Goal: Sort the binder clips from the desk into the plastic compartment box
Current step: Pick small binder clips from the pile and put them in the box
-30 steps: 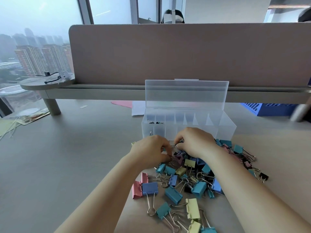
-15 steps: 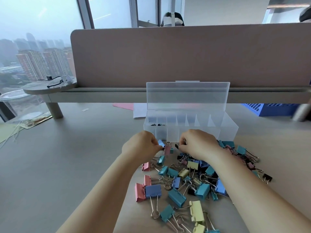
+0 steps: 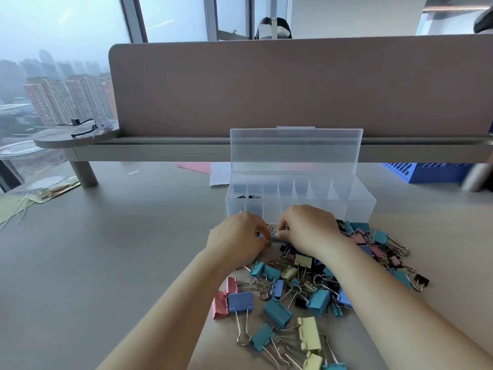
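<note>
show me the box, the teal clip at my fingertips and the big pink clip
box [image 3: 358, 209]: head view, bare right part of front wall
teal clip [image 3: 269, 237]: head view, its visible body
big pink clip [image 3: 220, 305]: head view, middle of its body

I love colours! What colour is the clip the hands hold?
The clip is teal; head view.

No lettering, number or brand is showing legibly anywhere in the scene. A flat printed packet [image 3: 52, 188], lying far left of the clear plastic compartment box [image 3: 357, 206], is carrying markings too blurred to read. A small white sticker [image 3: 133, 172], left of the box, is showing no readable mark.
</note>
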The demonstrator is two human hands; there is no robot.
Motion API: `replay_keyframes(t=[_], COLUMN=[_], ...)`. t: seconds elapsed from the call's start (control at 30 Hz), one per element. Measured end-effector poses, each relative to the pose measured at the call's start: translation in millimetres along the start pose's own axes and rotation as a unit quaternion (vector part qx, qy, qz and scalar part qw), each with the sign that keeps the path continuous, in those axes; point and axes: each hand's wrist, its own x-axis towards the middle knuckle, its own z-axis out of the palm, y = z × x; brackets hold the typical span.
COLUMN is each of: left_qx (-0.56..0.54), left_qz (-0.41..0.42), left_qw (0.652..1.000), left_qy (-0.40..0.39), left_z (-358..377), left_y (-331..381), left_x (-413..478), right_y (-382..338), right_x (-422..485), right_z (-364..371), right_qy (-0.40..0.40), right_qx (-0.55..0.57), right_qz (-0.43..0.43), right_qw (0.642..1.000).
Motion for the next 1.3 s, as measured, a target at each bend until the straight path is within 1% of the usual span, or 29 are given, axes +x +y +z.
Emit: replay_keyframes(t=[0.07, 0.1, 0.17, 0.23, 0.3, 0.37, 0.47, 0.53, 0.57, 0.6, 0.63, 0.67, 0.7, 0.77, 0.87, 0.93, 1.0, 1.1, 1.13, 1.17, 1.2, 1.3], left_qx=[-0.005, -0.011, -0.027, -0.038, -0.038, -0.025, -0.016, 0.007, 0.028, 0.05, 0.07, 0.088, 0.103, 0.13, 0.141, 0.143, 0.143, 0.146, 0.156, 0.167, 0.175, 0.167], left_qz=[0.0, 0.001, 0.011, 0.032, 0.05, 0.058, 0.06, 0.067, 0.077, 0.088, 0.097, 0.104, 0.106, 0.107, 0.103, 0.098, 0.095, 0.087, 0.086, 0.083, 0.079, 0.059], left_qw=[1.0, 1.0, 1.0, 0.999, 0.998, 0.998, 0.998, 0.998, 0.996, 0.995, 0.992, 0.99, 0.989, 0.986, 0.984, 0.985, 0.985, 0.985, 0.984, 0.982, 0.981, 0.984], left_qy=[0.006, 0.01, 0.01, -0.004, -0.022, -0.031, -0.022, -0.015, -0.017, -0.022, -0.029, -0.034, -0.032, -0.012, 0.019, 0.021, 0.02, 0.014, 0.011, 0.01, 0.01, 0.016], left_z=[1, 1, 2, 4, 8, 11, 11, 10, 10, 10, 10, 10, 10, 11, 14, 13, 11, 7, 5, 4, 2, -1], left_y=[-1, -1, 2, 6, 9, 12, 15, 17, 17, 16, 16, 15, 14, 13, 13, 12, 12, 9, 7, 6, 4, 0], left_x=[0, 1, 0, -2, -3, -5, -6, -7, -7, -8, -9, -9, -9, -8, -6, -6, -6, -5, -4, -3, -3, -2], right_y=[2, 4, 10, 15, 18, 20, 22, 22, 23, 25, 26, 27, 28, 30, 32, 33, 33, 32, 31, 30, 29, 26], right_x=[1, 2, 4, 5, 4, 4, 3, -1, -2, -4, -5, -6, -7, -7, -7, -7, -7, -8, -9, -9, -10, -10], right_z=[0, -1, -6, -15, -21, -22, -23, -26, -28, -30, -32, -33, -35, -35, -36, -35, -32, -26, -25, -23, -22, -19], right_qy=[-0.013, -0.02, -0.022, -0.008, -0.002, -0.026, -0.086, -0.117, -0.127, -0.13, -0.127, -0.116, -0.101, -0.069, -0.053, -0.046, -0.039, -0.029, -0.022, -0.015, -0.011, -0.024], right_qx=[0.011, 0.036, 0.135, 0.273, 0.398, 0.51, 0.672, 0.739, 0.761, 0.776, 0.783, 0.784, 0.78, 0.767, 0.745, 0.708, 0.653, 0.501, 0.449, 0.411, 0.386, 0.336], right_qz=[0.002, 0.008, 0.017, 0.034, 0.069, 0.105, 0.16, 0.177, 0.177, 0.172, 0.164, 0.156, 0.148, 0.133, 0.119, 0.122, 0.119, 0.081, 0.065, 0.049, 0.035, 0.011], right_qw=[1.0, 0.999, 0.99, 0.962, 0.915, 0.854, 0.718, 0.639, 0.611, 0.593, 0.586, 0.589, 0.6, 0.624, 0.654, 0.694, 0.747, 0.861, 0.891, 0.91, 0.922, 0.941])
